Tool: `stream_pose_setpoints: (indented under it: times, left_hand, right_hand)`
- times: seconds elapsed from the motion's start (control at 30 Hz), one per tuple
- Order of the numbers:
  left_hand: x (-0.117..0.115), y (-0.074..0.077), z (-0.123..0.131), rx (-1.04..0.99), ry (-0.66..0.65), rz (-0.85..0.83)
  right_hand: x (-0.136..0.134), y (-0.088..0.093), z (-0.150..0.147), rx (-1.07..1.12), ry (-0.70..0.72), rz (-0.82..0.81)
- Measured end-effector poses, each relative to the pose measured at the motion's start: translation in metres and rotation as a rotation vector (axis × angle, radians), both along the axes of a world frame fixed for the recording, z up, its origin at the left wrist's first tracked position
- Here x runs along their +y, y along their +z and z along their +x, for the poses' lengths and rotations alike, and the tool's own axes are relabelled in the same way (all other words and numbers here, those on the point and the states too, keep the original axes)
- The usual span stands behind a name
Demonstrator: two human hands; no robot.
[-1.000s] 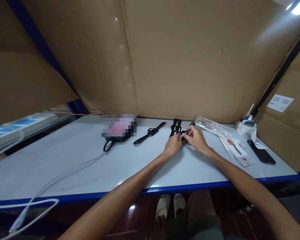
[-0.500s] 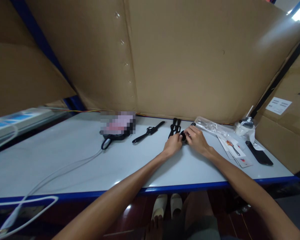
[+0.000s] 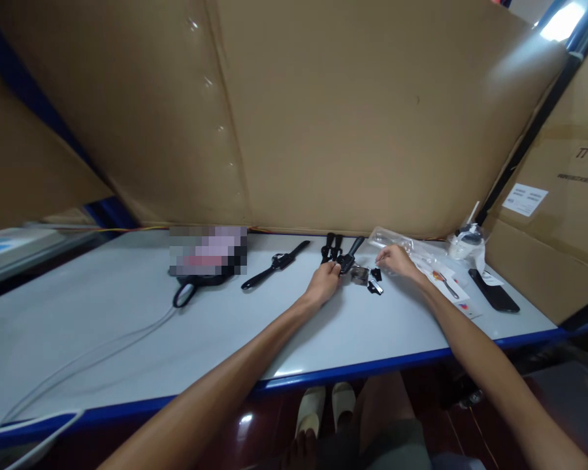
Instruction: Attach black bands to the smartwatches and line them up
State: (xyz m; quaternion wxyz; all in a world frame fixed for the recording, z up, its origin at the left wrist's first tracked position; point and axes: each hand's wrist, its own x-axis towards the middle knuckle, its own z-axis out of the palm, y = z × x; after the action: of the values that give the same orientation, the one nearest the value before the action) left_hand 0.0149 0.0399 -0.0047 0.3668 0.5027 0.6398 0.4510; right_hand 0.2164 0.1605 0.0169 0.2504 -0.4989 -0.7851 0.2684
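Observation:
My left hand is closed around the near handle of a black spokeshave, which slants up and to the right. My right hand is a little to the right over the table, its fingertips pinched together; whatever they hold is too small to make out. Between the two hands lie a small dark packet, a small black part and a black piece with a shiny metal strip. Two more black spokeshaves lie side by side behind my left hand. Another spokeshave rests farther left.
Clear plastic packaging and printed cards lie to the right. Beyond them are a black flat case and a container with white wrapping. A black-edged device with a cable sits left. Cardboard walls the back.
My right hand has drawn away rightward from the spokeshave, uncovering the small parts and packet. My left hand still grips the tool. The whole view has shifted slightly.

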Motion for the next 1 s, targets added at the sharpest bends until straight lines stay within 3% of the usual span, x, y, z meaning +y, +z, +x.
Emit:
stream_pose_setpoints:
  times: [0.1, 0.23, 0.43, 0.6, 0.77, 0.87, 1.0]
  left_hand:
    - [-0.004, 0.005, 0.002, -0.164, -0.003, -0.041]
    - [-0.008, 0.011, 0.006, -0.288, -0.030, -0.019]
    - [-0.012, 0.012, 0.010, -0.402, -0.115, 0.040]
    - [-0.012, 0.012, 0.011, -0.441, -0.123, 0.022]
    - [-0.013, 0.017, 0.009, -0.525, -0.023, 0.035]
    - [-0.013, 0.020, 0.005, -0.606, 0.040, 0.031]
    - [-0.012, 0.020, 0.003, -0.607, 0.034, 0.012]
  right_hand:
    - [0.000, -0.001, -0.004, 0.098, -0.009, -0.111]
    - [-0.007, 0.010, -0.006, 0.310, -0.035, -0.028]
    - [-0.043, 0.021, -0.022, 0.418, 0.265, -0.380]
    - [-0.059, 0.015, -0.037, 0.511, 0.267, -0.466]
    - [-0.050, 0.022, -0.030, 0.447, 0.228, -0.472]
    - [-0.036, 0.032, -0.013, 0.387, 0.146, -0.388]
    - [-0.023, 0.035, 0.006, 0.174, 0.146, -0.340]
